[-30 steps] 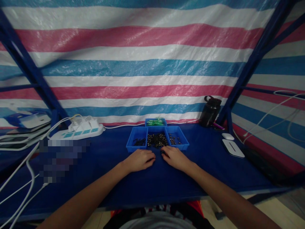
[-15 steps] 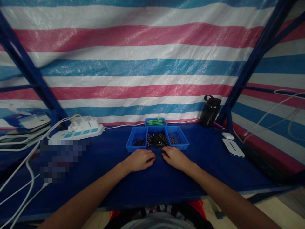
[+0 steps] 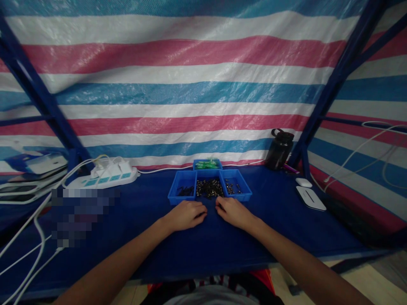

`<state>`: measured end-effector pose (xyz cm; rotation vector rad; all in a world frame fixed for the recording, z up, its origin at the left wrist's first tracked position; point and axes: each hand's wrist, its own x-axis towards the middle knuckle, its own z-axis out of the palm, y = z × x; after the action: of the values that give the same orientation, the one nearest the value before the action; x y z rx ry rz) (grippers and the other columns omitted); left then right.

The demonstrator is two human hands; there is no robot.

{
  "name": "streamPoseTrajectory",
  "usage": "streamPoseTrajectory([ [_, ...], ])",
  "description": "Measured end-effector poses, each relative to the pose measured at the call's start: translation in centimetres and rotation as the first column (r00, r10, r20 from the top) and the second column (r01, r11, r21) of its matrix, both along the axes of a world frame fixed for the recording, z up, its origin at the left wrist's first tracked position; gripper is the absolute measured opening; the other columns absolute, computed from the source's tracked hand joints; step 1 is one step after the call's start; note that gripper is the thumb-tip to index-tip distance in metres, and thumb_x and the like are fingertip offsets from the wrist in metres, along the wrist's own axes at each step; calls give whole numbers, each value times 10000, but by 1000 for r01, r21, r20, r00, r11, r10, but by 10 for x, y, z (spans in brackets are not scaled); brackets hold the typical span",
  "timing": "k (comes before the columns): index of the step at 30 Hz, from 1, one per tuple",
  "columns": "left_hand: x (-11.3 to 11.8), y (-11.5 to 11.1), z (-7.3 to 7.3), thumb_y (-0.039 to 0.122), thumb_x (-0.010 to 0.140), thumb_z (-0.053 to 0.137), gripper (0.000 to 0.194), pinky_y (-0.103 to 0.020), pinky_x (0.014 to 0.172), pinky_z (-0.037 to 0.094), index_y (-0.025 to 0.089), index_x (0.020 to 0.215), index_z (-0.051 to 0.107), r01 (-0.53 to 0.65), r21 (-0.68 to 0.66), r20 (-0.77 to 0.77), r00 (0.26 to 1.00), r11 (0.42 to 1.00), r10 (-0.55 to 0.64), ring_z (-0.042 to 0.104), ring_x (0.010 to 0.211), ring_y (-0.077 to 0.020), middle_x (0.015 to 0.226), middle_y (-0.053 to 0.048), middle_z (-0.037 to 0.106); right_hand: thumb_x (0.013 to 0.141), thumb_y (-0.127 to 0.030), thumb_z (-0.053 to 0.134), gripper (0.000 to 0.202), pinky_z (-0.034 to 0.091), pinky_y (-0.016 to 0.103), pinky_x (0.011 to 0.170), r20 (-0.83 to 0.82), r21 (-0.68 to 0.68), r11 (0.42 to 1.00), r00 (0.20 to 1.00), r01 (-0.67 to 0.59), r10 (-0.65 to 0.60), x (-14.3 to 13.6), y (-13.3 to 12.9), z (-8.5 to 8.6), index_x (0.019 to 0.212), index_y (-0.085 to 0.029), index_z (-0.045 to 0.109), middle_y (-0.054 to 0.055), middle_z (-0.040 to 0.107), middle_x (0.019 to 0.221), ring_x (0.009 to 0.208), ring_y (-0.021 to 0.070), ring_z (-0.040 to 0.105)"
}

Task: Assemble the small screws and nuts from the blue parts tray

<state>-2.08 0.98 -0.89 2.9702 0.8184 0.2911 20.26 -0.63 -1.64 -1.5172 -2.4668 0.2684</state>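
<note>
My left hand [image 3: 187, 214] rests on the blue table in front of the trays, its fingers curled in and thumb toward the fingertips. Facing it across a small gap, my right hand [image 3: 234, 212] is closed too, knuckles up. Whether either hand holds something small is hidden. Just beyond them, the middle blue tray [image 3: 208, 173] holds a heap of small dark and brassy parts [image 3: 210, 188]. The left blue tray [image 3: 173, 198] contains thin black pieces [image 3: 186, 191]. A few small metallic parts [image 3: 233, 187] lie in the right blue tray [image 3: 244, 196], close to my right fingers.
Behind stands a blue tray with green-wrapped pieces [image 3: 207, 164]. A white power strip [image 3: 104, 179] with plugs and cables is at left. To the right are a dark bottle [image 3: 280, 150], a white case [image 3: 303, 182] and a white flat box [image 3: 310, 198]. Striped sheeting [image 3: 197, 93] closes the back.
The fingers of my right hand have curled in more, and the dark gap under them no longer shows. My left hand stays nearly in place. The view has shifted slightly.
</note>
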Motion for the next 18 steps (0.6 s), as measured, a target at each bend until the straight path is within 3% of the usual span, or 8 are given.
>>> streamPoseTrajectory([
  [7,1,0,1,248,938,447,166,-215,655,403,197,943,605,2,-11,5,1000,1000,-2,601,753,-139,837,-10,623,930,-246,453,168,383,250,740,16,-25,1000,1000,13,-13,0,0,2,1024,-170,570,78,677,960,916,203,636],
  [18,0,1,-1,249,939,445,167,-210,665,409,196,942,603,6,-7,-3,1000,1000,-6,601,758,-139,840,-13,622,927,-247,450,139,374,246,689,25,17,1000,1000,9,-9,0,1,-3,915,-170,564,71,674,890,842,190,639],
])
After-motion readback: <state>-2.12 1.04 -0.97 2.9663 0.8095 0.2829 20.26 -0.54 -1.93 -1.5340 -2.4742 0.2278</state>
